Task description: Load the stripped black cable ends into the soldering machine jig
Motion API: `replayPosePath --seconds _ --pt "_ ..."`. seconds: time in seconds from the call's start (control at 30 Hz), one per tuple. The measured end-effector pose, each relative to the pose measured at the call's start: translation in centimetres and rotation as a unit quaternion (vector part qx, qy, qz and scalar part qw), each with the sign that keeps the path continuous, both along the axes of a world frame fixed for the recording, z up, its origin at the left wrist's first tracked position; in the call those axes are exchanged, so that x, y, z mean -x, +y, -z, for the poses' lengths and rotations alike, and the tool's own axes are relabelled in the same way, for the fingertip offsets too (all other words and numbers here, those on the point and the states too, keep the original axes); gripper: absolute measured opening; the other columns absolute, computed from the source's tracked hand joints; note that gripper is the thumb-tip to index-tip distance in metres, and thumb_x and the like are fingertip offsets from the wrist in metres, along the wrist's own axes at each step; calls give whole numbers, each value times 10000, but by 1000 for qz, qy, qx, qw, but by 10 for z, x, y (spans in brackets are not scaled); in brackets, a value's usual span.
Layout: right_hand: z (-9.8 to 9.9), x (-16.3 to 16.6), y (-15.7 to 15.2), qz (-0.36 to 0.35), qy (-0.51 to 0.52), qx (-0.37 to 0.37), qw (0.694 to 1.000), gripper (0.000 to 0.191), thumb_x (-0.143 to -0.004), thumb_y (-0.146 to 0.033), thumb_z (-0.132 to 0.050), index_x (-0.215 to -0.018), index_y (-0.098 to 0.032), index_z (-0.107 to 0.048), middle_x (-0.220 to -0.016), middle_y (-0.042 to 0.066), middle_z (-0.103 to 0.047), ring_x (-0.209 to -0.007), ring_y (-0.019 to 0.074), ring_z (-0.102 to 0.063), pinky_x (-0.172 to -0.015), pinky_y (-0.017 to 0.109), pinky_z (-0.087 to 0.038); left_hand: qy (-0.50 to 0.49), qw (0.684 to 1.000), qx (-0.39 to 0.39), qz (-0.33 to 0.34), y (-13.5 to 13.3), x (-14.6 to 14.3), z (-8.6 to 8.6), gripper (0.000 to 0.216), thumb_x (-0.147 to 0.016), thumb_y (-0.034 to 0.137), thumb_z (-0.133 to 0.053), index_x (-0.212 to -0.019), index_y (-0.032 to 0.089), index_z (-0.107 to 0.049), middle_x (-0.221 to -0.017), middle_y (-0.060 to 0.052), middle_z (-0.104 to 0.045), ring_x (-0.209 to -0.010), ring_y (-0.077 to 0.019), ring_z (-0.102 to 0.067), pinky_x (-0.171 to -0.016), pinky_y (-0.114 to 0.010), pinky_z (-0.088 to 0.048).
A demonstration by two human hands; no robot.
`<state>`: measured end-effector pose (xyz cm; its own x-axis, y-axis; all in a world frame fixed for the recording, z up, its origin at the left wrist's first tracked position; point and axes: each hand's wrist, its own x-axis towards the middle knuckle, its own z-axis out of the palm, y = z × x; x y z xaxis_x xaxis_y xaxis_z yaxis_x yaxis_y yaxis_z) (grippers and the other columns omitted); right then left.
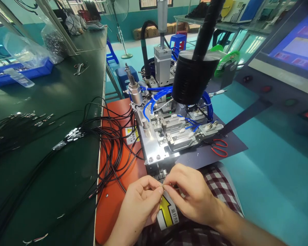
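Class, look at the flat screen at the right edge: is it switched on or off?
On. The flat screen glows bright blue, with lighter and reddish panels showing across its display.

We look forward and down from one head camera, close over our left hand (141,201) and right hand (192,194) at 6 o'clock, the machine (166,130) at 12, the table (53,99) running toward 10.

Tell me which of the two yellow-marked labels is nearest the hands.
The label with the big yellow arrow, just under the left hand and right hand. The small warning-triangle label sits farther off on the orange mat.
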<state>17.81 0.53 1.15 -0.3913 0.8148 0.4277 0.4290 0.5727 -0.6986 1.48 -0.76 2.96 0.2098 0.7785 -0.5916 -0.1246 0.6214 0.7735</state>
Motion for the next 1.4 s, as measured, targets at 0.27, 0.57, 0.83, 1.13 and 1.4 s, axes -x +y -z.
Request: replayPosePath --seconds 0.27,0.57,0.83,1.13,1.4 --pt "14 3 -7 33 60 -19 997 68 -852 -127 -549 -801 -168 -568 -682 29 -576 -615 156 -516 -566 282 -393 -8 1000 -9 -11 1 -1 -1 266 -730 380 -719 -739 148 -591 -342 78 -468 -326 -23 -310 -396 -143 -260" --pt "13 15 -15 58 219 331 916 173 -920 -247 -470 -755 -199 -494 -700 -31 -448 -597 116 -410 -543 231 -379 -17 1000 5 -24 -1 -1 2 266 -724 395 -725 -747 157 -608 -340 77 -466 -314 -25 -303 -385 -146 -238" --pt "7 12 -15 54 165 272 946 165 -917 -186 -463 -755 -204 -479 -733 -29 -450 -660 125 -449 -618 251 -380 0 1000 13 -20 0 -2 -1 270 -685 375 -751 -685 168 -577 -347 100 -427 -303 -15 -256 -351 -140 -214" --pt "1 11 -18 42 146 247 957 143 -910 -165 -459 -774 -201 -484 -744 -24 -460 -663 127 -470 -623 258 -384 -2 1000 17 -25 0 -3 0 298 -702 426 -711 -639 180 -555 -300 98 -390 -282 -25 -217 -344 -168 -165" --pt "0 14 -13 47 185 319 928 171 -898 -211 -467 -727 -202 -474 -698 -29 -444 -628 130 -435 -585 261 -368 45 999 6 -25 -1 -5 -2 302 -684 427 -729 -638 162 -593 -323 88 -404 -294 -33 -275 -348 -167 -217"
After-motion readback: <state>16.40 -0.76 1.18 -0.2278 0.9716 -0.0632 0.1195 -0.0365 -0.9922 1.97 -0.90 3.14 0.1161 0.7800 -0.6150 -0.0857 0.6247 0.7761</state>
